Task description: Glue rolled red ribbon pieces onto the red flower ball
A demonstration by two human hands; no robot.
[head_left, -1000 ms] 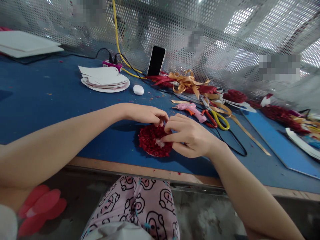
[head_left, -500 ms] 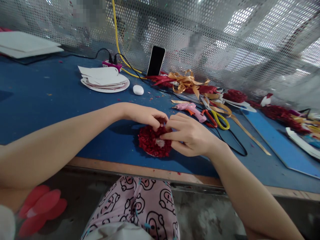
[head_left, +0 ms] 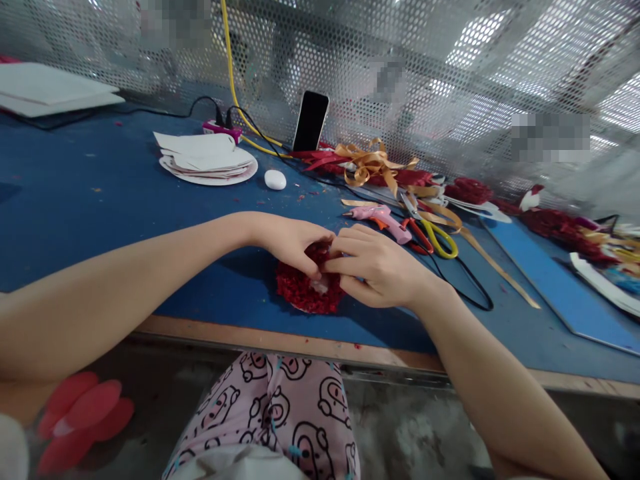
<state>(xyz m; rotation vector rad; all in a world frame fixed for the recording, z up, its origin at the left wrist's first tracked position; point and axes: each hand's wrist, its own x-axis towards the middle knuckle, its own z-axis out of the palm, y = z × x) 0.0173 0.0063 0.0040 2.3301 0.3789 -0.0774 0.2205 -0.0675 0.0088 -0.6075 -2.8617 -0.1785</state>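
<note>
A round red fluffy disc [head_left: 305, 293], like a flower of crinkled red strands with a pale spot in its middle, lies on the blue table [head_left: 100, 200] near the front edge. My left hand [head_left: 295, 241] rests over the disc's far side with its fingers curled and pinching at the red material. My right hand [head_left: 373, 267] comes in from the right, fingers bent and pressed together on the disc's centre, touching my left fingertips. Part of the disc is hidden beneath both hands.
A pink glue gun [head_left: 383, 219], scissors with yellow handles [head_left: 440, 240] and gold ribbon [head_left: 370, 163] lie right of the hands. Behind them stand a phone [head_left: 311, 121], a white oval object [head_left: 275, 179] and a plate of white paper [head_left: 207, 160]. A perforated metal screen [head_left: 450, 80] closes the back.
My left hand has moved nearer and down onto the disc's middle, fingers curling over it. My right hand shifted slightly up and left, covering more of the disc.
</note>
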